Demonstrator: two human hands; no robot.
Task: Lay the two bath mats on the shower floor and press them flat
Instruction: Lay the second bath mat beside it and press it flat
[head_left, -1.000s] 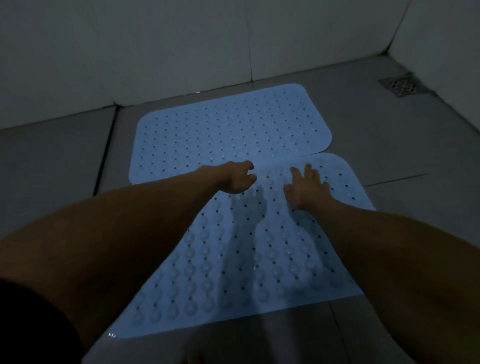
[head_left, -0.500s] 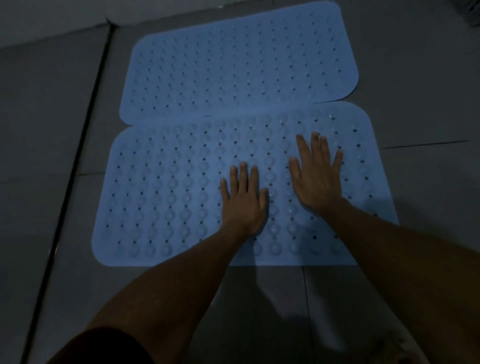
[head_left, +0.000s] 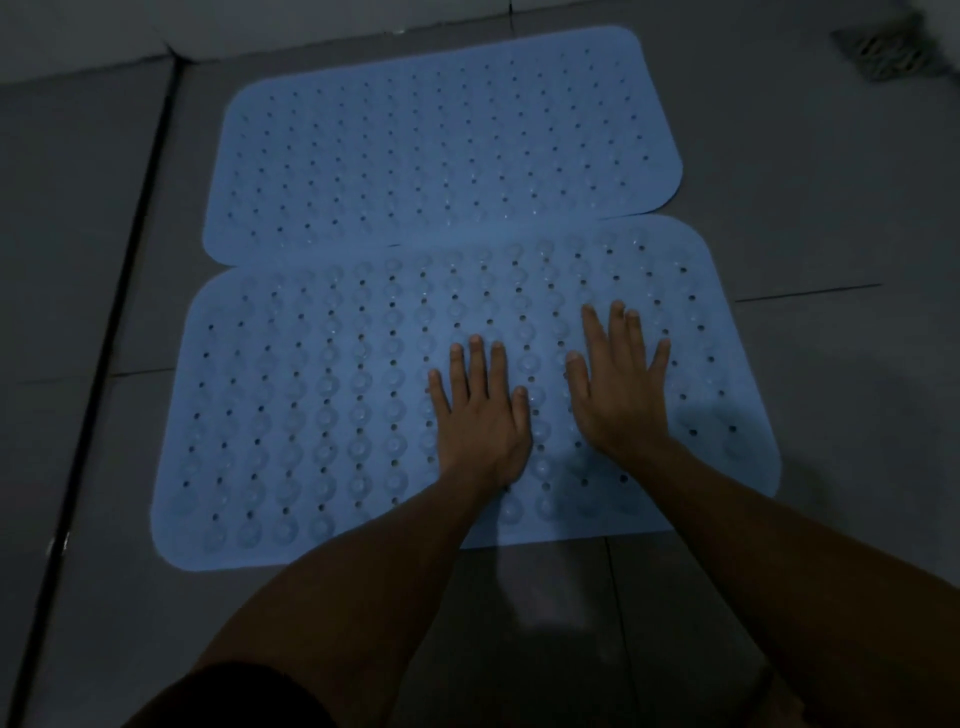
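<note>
Two light blue bath mats with rows of holes lie on the grey tiled shower floor. The far mat (head_left: 441, 150) lies flat near the wall. The near mat (head_left: 311, 405) shows round suction cups on its upper face, and its far edge overlaps the far mat's near edge. My left hand (head_left: 480, 415) presses palm down on the middle of the near mat, fingers straight. My right hand (head_left: 621, 387) presses flat beside it, a little farther right and forward, fingers spread.
A metal floor drain (head_left: 888, 49) sits in the far right corner. A dark grout channel (head_left: 111, 332) runs along the left of the mats. The white wall base (head_left: 78, 36) borders the floor at the far left. Bare tile (head_left: 831, 364) lies right of the mats.
One second ago my hands held the near mat's far edge; now the mat lies down and both palms press flat on it. The view has tilted down and closer.
</note>
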